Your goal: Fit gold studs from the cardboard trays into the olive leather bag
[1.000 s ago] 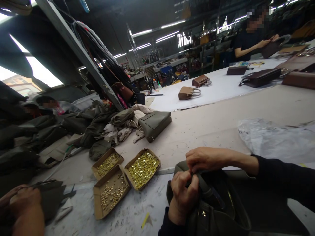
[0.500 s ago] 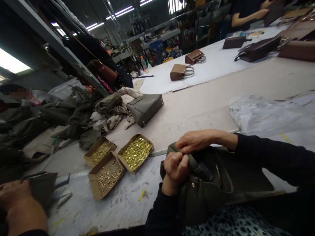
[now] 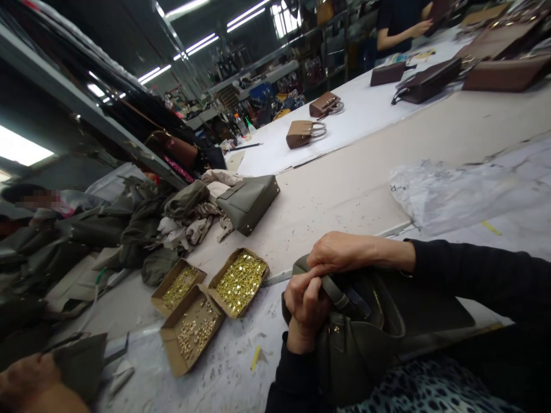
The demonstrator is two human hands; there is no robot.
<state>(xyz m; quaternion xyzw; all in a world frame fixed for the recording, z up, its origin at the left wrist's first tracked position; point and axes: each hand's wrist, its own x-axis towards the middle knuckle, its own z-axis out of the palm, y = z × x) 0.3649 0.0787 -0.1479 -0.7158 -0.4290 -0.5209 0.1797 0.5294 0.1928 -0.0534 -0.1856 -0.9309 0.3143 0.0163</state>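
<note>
A dark olive handbag (image 3: 359, 350) lies in front of me at the table's near edge, its zipped opening turned up and a strap crossing it. My left hand (image 3: 303, 307) is closed on the bag's left end, fingers curled tight. Just above it, my right hand (image 3: 340, 252) is closed on the same end, and the two hands touch. Whatever sits between the fingertips is hidden. Small gold fittings show on the bag near a strap end. To the left stand cardboard trays: one tray (image 3: 262, 278) of shiny gold metal pieces, another (image 3: 170, 350) with fewer small gold studs.
A third cardboard tray (image 3: 157, 298) adjoins these. Behind them sit a finished olive bag (image 3: 249, 203) and a heap of olive bags (image 3: 99, 229). A co-worker's hand (image 3: 30, 378) rests on olive material at lower left. Clear plastic sheeting (image 3: 447, 189) lies at right; brown bags (image 3: 299, 135) stand farther back.
The view has shifted slightly, so the trays and the far bags appear moved. My two hands stay on the bag's end, now closer together. The co-worker's hand at left sits lower in view.
</note>
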